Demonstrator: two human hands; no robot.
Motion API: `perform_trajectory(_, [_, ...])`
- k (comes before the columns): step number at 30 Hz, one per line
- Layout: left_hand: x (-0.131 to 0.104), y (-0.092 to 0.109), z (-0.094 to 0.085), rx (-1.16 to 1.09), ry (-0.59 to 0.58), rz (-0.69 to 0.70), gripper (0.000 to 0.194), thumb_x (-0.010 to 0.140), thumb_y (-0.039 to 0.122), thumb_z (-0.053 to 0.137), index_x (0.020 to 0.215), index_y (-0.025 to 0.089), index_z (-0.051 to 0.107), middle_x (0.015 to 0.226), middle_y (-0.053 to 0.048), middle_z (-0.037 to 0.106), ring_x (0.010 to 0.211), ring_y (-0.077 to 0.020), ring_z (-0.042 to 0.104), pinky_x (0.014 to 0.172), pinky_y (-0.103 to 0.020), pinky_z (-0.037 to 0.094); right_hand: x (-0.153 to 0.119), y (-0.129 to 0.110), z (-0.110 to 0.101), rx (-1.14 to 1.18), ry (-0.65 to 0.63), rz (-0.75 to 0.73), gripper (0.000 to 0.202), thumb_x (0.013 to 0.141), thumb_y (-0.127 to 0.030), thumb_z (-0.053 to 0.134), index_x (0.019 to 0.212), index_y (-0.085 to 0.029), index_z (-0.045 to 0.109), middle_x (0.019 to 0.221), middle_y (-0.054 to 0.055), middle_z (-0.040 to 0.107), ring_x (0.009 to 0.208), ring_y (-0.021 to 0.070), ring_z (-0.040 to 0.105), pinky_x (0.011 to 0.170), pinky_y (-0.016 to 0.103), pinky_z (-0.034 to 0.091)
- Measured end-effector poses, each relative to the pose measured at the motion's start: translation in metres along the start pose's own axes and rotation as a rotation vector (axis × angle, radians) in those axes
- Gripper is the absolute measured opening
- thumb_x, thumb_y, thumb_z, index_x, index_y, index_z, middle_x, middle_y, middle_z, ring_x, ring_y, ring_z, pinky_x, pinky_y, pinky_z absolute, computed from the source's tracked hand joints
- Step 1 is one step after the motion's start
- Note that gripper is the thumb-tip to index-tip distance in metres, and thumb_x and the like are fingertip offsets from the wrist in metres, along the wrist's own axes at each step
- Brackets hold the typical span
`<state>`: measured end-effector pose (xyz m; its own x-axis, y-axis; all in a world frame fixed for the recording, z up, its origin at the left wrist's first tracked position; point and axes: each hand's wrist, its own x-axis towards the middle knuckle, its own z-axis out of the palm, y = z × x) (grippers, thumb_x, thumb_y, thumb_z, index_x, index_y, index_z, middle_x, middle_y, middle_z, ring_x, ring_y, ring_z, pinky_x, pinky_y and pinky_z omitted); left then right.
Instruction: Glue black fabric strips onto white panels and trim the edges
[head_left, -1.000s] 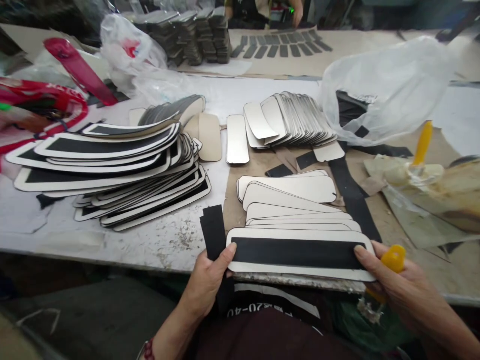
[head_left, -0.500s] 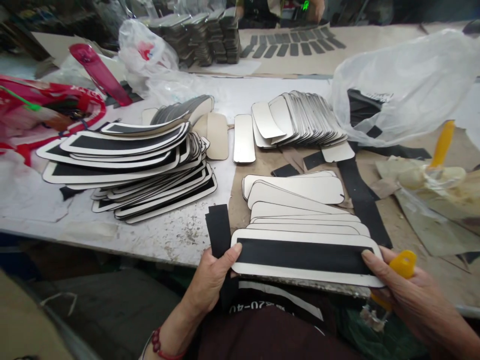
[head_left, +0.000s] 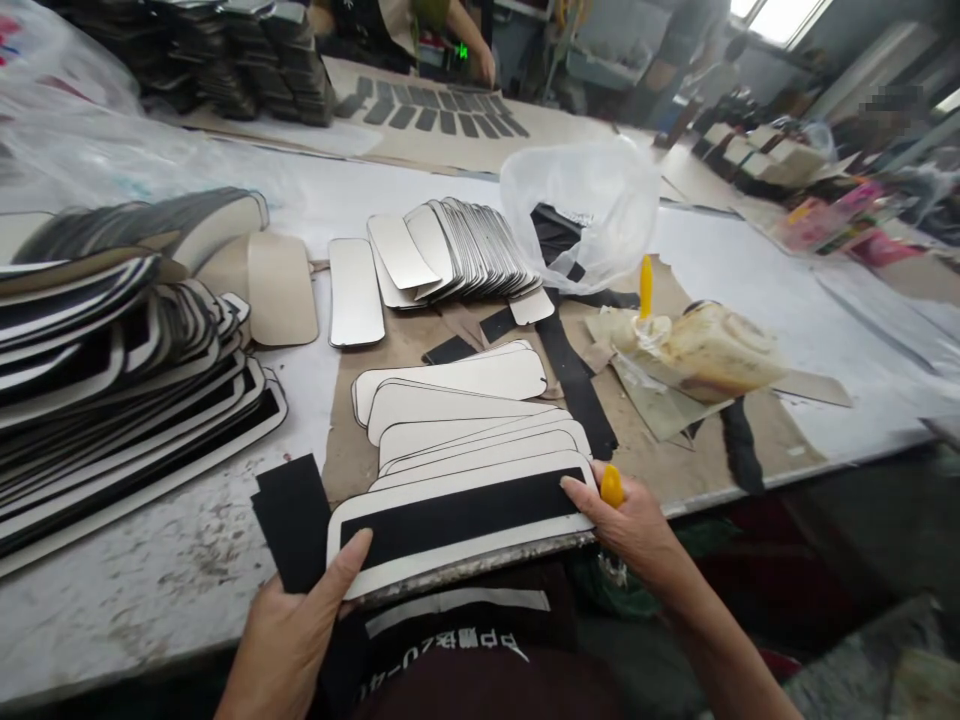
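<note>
A long white panel with rounded corners [head_left: 465,520], a black strip lying along its middle, spans my two hands at the table's front edge. My left hand [head_left: 289,640] grips its left end, thumb on top, and also holds loose black strips [head_left: 294,520] that stick up beside the panel. At the other end, my right hand [head_left: 634,525] pinches the panel with its thumb. A yellow-handled tool [head_left: 611,486] is tucked in that same hand; its lower end is mostly hidden. Just behind the held panel lie several overlapping plain white panels [head_left: 450,410].
Stacked black-and-white panels [head_left: 135,400] fill the left side. Smaller white pieces [head_left: 480,250] lie fanned farther back. A plastic bag [head_left: 600,210] holds black pieces. Right of it stands a stained container [head_left: 720,345] with a yellow handle upright beside it. A co-worker's hand [head_left: 486,65] is across the table.
The view has swung right, so things sit farther left in it and more of the right side shows. Both hands still hold the panel, which now tilts up toward its right end.
</note>
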<state>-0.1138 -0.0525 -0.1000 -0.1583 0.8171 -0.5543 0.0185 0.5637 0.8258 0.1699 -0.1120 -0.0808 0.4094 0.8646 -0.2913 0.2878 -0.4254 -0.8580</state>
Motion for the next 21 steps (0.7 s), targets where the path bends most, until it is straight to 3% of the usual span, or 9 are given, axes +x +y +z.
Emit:
perform_trajectory(3, [-0.001,0.002,-0.001,-0.045,-0.039,-0.095,0.036,0.062,0.041,0.077,0.088,0.02,0.063,0.075,0.0,0.069,0.072,-0.0196,0.065,0.056,-0.022,0.053,0.0,0.0,0.0,0.09,-0.082,0.062,0.036,0.076,-0.052,0.059,0.074,-0.016,0.054,0.061,-0.003,0.048,0.055,0.0109,0.042,0.051,0.023,0.035])
perform_trajectory(7, [-0.005,0.01,-0.001,-0.186,-0.092,-0.162,0.041,0.053,0.036,0.082,0.085,0.018,0.063,0.056,0.004,0.06,0.045,-0.0123,0.053,0.043,-0.02,0.047,-0.002,-0.007,0.0,0.309,-0.204,0.188,0.034,0.075,-0.05,0.062,0.074,-0.017,0.052,0.058,-0.005,0.046,0.05,0.0082,0.038,0.046,0.021,0.032])
perform_trajectory(12, [-0.01,0.019,0.0,-0.31,-0.141,-0.238,0.048,0.051,0.031,0.084,0.09,0.015,0.06,0.052,0.006,0.056,0.035,-0.0074,0.043,0.036,-0.018,0.039,-0.007,-0.015,0.004,0.493,-0.217,0.26,0.033,0.072,-0.046,0.068,0.075,-0.018,0.051,0.057,-0.006,0.046,0.047,0.0073,0.038,0.044,0.019,0.031])
perform_trajectory(16, [-0.011,0.015,-0.002,-0.312,-0.157,-0.206,0.052,0.056,0.031,0.082,0.1,0.015,0.059,0.054,0.006,0.057,0.038,-0.0087,0.046,0.04,-0.019,0.042,-0.007,-0.012,0.005,0.378,-0.201,0.214,0.034,0.075,-0.05,0.063,0.081,-0.017,0.052,0.062,-0.004,0.049,0.052,0.0096,0.042,0.048,0.021,0.035])
perform_trajectory(21, [-0.008,0.006,-0.006,-0.277,-0.153,-0.147,0.052,0.065,0.046,0.073,0.106,0.017,0.06,0.066,0.0,0.065,0.055,-0.0157,0.059,0.05,-0.022,0.048,-0.005,-0.004,0.004,0.071,-0.136,0.083,0.035,0.079,-0.049,0.057,0.071,-0.017,0.049,0.061,-0.004,0.043,0.055,0.0094,0.039,0.05,0.022,0.035])
